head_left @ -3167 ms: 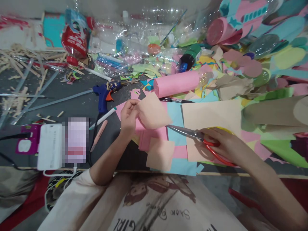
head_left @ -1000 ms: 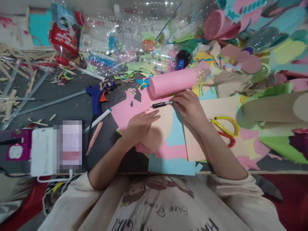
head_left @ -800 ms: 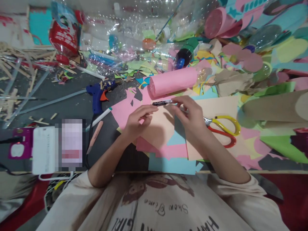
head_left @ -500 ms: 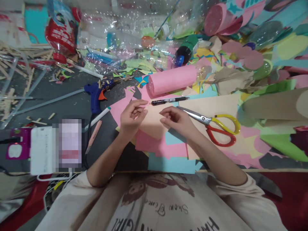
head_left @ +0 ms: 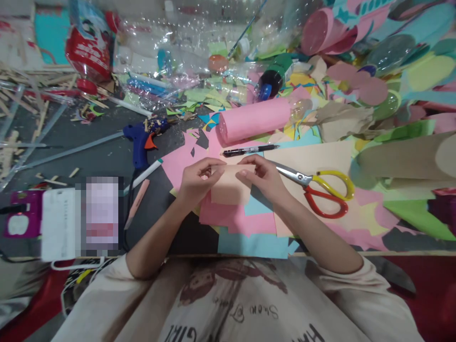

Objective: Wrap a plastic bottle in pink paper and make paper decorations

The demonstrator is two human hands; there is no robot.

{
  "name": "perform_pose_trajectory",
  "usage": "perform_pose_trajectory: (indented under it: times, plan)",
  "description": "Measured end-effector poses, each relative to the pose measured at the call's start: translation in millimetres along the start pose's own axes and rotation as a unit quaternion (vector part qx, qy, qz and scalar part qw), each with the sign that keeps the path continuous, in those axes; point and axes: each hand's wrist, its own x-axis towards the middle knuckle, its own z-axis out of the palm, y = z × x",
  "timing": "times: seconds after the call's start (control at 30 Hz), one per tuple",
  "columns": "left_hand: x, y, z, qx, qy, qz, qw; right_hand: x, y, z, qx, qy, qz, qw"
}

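Note:
Both my hands hold a small peach paper piece (head_left: 231,187) above a stack of pink and blue paper sheets (head_left: 245,223). My left hand (head_left: 197,178) pinches its upper left edge, fingers closed. My right hand (head_left: 261,175) pinches its upper right edge. A black pen (head_left: 249,150) lies just beyond my fingers. Red and yellow scissors (head_left: 320,187) lie on a peach sheet to the right of my right hand.
A pink paper roll (head_left: 254,124) lies behind the pen. A blue glue gun (head_left: 142,140) and a white marker (head_left: 144,175) sit to the left. A white device (head_left: 59,223) rests at the near left edge. Paper scraps, plastic bottles and wooden sticks crowd the back.
My right hand set down the scissors, touched the pen, then came back. Both hands now pinch the peach paper piece, which looks folded smaller.

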Motion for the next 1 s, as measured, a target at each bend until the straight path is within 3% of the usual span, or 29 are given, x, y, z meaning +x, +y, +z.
perform_pose_trajectory:
  times: [0.13, 0.53, 0.7, 1.0]
  plan:
    - [-2, 1, 1.6, 0.018, -0.029, -0.002, 0.999, 0, 3, 2, -0.041, 0.030, -0.027, 0.998]
    - [0, -3, -1.9, -0.048, -0.028, -0.013, 0.998, 1, 10, 0, -0.040, 0.054, -0.085, 0.994]
    - [-1, 0, -1.2, -0.072, -0.065, -0.017, 0.995, -2, 9, 2, -0.029, 0.040, -0.111, 0.993]
    - [0, 4, -1.8, -0.059, -0.053, -0.028, 0.997, -4, 11, 3, -0.070, 0.038, -0.198, 0.977]
